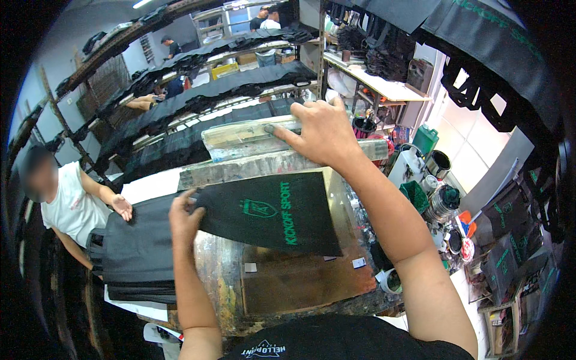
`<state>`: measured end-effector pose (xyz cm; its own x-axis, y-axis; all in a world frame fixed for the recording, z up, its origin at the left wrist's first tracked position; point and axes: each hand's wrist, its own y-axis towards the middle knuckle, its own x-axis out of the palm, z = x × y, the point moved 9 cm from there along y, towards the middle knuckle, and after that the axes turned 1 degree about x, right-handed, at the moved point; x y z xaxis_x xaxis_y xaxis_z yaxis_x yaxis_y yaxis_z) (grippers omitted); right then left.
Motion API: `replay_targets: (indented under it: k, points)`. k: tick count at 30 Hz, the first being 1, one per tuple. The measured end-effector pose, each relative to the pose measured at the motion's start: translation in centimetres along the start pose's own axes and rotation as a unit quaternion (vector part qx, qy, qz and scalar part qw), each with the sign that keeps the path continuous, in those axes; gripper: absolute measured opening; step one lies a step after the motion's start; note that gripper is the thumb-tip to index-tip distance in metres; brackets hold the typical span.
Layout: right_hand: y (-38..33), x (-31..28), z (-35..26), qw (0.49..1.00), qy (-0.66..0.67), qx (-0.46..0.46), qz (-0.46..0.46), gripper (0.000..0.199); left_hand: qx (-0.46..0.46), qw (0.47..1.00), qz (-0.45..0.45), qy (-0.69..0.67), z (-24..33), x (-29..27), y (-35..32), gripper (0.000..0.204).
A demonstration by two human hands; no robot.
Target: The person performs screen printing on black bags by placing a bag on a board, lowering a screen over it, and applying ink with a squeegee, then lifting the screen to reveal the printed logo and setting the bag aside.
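A black fabric panel [228, 211] with a green crest and green lettering lies half lifted over the printing table. My left hand [187, 215] has its fingers curled on the panel's left edge, beside a stack of black fabric panels [141, 252]. Farther off, my right hand [327, 133] is bent over a pale squeegee [249, 133], the thumb on its near face; the other fingertips are partly hidden. The squeegee rests behind the paint-stained bar of a screen frame [234, 168]. Below the panel shows a brown board [300, 288] with small white tabs.
A co-worker in a white shirt [75, 198] stands at the left, one hand close to the stack. Shelves with black panels [240, 81] fill the back. Paint tubs [441, 162] and a green jug [425, 139] crowd the right side. Black printed panels [510, 207] hang farther right.
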<state>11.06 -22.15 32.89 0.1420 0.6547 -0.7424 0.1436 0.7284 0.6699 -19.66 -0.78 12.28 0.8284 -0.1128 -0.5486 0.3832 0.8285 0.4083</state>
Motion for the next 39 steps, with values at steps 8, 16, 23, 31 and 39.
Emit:
replay_targets:
  k: [8, 16, 23, 31, 39]
  points:
    - [-0.5, 0.2, 0.1, 1.0, -0.009, 0.014, -0.023, 0.067, -0.027, 0.995, 0.034, -0.091, -7.6, -16.2, 0.1, 0.061]
    - [0.2, 0.1, -0.8, 1.0, 0.012, -0.001, -0.004, 0.062, -0.05, 0.87, 0.304, 0.384, -18.1, -31.6, -7.7, 0.052]
    - [0.3, 0.2, 0.0, 1.0, -0.021, 0.001, 0.002, 0.058, 0.183, 0.971, 0.126, 0.093, 4.3, -5.9, -16.3, 0.016]
    - [0.8, 0.6, -0.3, 1.0, -0.012, 0.003, -0.017, 0.054, 0.192, 0.971, -0.129, -0.065, 8.4, 8.7, -22.2, 0.017]
    - [0.8, 0.1, -0.1, 1.0, 0.012, -0.003, 0.016, 0.059, 0.131, 0.961, 0.128, 0.208, 0.6, -8.0, -15.8, 0.016]
